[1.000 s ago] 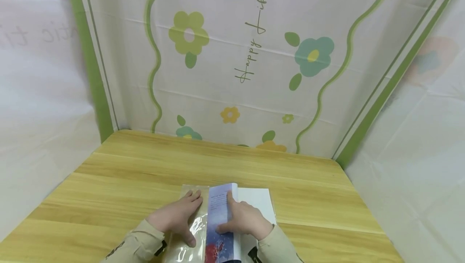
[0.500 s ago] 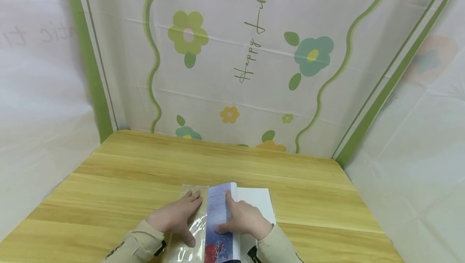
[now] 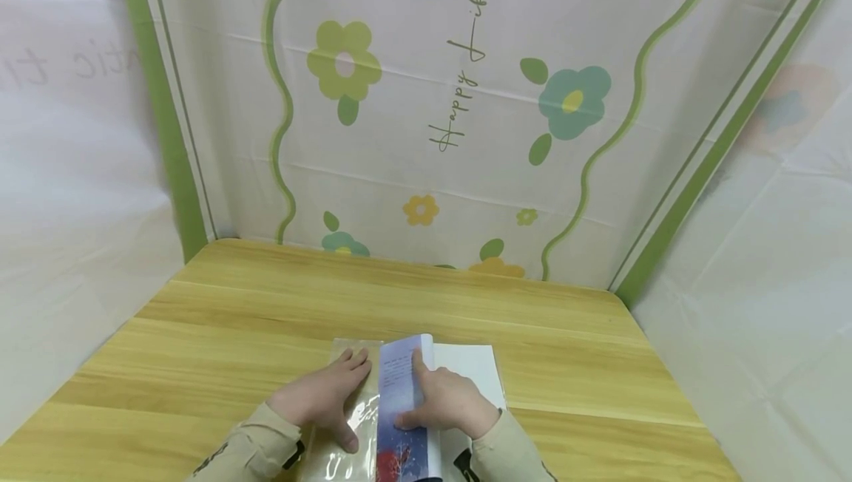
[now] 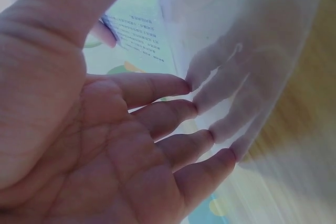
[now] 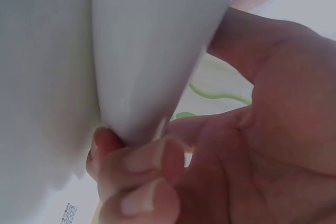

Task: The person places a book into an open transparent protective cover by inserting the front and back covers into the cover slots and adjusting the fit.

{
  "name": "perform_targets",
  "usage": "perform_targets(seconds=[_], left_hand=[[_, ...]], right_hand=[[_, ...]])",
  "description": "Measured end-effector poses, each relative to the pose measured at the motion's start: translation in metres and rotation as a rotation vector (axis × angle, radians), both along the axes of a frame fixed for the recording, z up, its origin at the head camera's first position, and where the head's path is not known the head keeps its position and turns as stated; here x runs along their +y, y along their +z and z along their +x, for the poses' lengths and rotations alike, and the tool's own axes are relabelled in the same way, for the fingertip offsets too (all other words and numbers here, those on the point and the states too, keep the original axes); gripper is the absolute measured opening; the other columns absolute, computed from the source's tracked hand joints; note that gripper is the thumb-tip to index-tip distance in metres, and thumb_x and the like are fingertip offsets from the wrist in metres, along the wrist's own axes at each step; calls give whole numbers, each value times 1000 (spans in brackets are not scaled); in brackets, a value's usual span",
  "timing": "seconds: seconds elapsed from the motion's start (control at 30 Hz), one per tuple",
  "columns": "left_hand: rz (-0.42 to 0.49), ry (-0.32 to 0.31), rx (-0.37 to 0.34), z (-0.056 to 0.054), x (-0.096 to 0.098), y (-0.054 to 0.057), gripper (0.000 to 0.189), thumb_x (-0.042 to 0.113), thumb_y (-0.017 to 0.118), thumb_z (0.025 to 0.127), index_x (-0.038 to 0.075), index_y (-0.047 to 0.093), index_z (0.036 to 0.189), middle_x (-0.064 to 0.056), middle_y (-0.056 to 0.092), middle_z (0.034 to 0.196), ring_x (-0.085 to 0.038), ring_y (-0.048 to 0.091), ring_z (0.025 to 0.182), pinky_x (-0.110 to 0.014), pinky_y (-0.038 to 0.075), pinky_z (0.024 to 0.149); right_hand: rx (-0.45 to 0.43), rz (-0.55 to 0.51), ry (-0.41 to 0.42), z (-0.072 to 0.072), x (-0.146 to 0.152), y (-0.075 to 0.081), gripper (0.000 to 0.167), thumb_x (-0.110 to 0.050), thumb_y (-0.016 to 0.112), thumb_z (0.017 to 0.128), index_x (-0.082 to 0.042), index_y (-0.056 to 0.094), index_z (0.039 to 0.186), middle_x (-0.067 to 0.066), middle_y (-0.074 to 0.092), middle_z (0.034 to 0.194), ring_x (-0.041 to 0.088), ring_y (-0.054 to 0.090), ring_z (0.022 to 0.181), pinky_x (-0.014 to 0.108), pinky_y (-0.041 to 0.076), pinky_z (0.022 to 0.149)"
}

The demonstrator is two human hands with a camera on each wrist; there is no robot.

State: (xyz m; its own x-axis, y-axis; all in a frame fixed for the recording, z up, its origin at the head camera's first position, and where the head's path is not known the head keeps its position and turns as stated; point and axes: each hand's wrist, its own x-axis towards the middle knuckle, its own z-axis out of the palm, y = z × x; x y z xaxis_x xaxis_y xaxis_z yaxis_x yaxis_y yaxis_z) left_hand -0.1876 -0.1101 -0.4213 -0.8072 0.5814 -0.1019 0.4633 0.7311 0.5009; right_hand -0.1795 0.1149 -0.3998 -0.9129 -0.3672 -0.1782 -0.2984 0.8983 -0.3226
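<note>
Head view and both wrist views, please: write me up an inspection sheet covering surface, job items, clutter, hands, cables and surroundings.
Surface: wood-grain table.
Job's things: blue-purple printed booklet between a clear plastic sheet on the left and a white page on the right.
Clutter: nothing seen.
Hands: left hand rests on the plastic sheet, fingers extended; right hand grips the booklet, some fingers curled.
Cables: nothing seen.
Surroundings: white hanging cloth behind the table, printed with flowers and "Happy Life"; pale sheeting at both sides.
</note>
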Motion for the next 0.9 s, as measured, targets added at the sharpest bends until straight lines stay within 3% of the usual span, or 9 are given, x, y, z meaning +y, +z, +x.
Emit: perform_targets(seconds=[0.9], left_hand=[[-7, 2, 4, -1, 1, 0, 121, 35, 96, 48, -12, 37, 143, -29, 27, 153, -49, 20, 140, -61, 24, 110]], right_hand=[[32, 36, -55, 0, -7, -3, 109, -52, 82, 71, 4, 32, 150, 17, 66, 85, 21, 59, 66, 39, 51, 55]])
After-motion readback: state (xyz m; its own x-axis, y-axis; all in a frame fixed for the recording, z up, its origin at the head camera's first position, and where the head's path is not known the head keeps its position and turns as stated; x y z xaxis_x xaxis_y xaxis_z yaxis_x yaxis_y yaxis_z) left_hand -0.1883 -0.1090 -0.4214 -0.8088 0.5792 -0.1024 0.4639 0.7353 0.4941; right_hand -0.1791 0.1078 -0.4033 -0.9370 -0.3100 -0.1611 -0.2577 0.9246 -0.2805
